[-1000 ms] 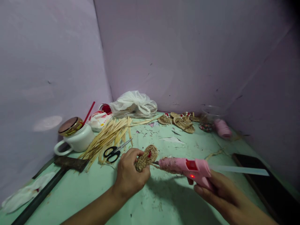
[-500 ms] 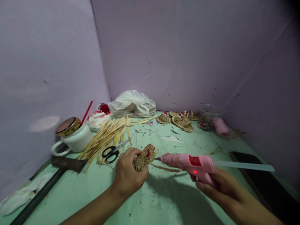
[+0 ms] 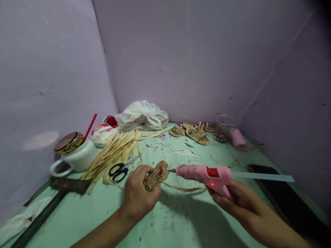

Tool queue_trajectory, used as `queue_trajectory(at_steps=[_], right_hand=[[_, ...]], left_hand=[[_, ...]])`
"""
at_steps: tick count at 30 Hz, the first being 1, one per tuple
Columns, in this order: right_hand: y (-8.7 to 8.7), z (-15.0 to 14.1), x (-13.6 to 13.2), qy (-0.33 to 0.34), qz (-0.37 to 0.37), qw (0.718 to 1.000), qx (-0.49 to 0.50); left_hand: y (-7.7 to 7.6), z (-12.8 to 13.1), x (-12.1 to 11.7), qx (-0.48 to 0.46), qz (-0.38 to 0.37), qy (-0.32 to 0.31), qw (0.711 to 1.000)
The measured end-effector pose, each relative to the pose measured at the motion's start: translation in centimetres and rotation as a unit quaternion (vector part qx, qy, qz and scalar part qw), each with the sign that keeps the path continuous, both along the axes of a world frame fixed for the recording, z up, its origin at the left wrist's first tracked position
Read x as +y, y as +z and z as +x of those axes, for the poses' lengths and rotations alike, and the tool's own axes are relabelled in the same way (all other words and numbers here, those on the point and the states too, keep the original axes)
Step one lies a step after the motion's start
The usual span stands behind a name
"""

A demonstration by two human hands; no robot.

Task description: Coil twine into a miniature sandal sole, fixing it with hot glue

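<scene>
Between the thumb and fingers of my left hand [image 3: 141,191] is a small woven straw slipper sole [image 3: 157,175], coiled from braided cord, with a red mark near its rounded end. A loose tail of braided cord [image 3: 183,188] trails from it to the right. My right hand [image 3: 240,203] is wrapped around the handle of a pink glue gun [image 3: 204,174], whose small light glows red. A pale glue stick [image 3: 263,176] pokes out of its back. The nozzle points left, at or very close to the sole's edge; I cannot tell if they touch.
Black-handled scissors [image 3: 119,171] and straw strips [image 3: 116,148] lie left, near a white mug [image 3: 82,156] and a hammer-like tool [image 3: 71,186]. Finished straw slippers [image 3: 197,134], a white plastic bag [image 3: 143,115] and a pink thread spool [image 3: 237,138] sit behind. A dark phone [image 3: 281,196] lies right.
The whole view has shifted slightly, moving most things left. The glue gun's nozzle has tilted and risen a little along the sole's edge. Both hands keep their holds.
</scene>
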State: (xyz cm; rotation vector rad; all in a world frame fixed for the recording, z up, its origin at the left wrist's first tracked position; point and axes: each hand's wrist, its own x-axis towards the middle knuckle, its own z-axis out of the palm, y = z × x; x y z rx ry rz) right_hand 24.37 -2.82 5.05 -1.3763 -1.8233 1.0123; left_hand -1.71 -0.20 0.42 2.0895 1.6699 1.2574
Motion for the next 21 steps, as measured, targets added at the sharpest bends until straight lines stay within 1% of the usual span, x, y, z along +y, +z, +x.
queue_trajectory(at_steps=[4, 7, 16, 21], right_hand=[[0.05, -0.04, 0.13, -0.009, 0.005, 1.000, -0.014], [0.18, -0.26, 0.22, -0.018, 0.004, 1.000, -0.007], [0.41, -0.53, 0.19, -0.026, 0.021, 0.999, 0.012], [0.40, -0.59, 0.46, -0.009, 0.019, 0.999, 0.029]], left_hand=[[0.22, 0.10, -0.02, 0.001, 0.006, -0.002, 1.000], [0.35, 0.14, -0.02, 0.003, 0.010, -0.007, 1.000], [0.16, 0.08, 0.08, 0.004, -0.006, -0.019, 1.000], [0.08, 0.05, 0.04, 0.007, 0.005, -0.022, 1.000]])
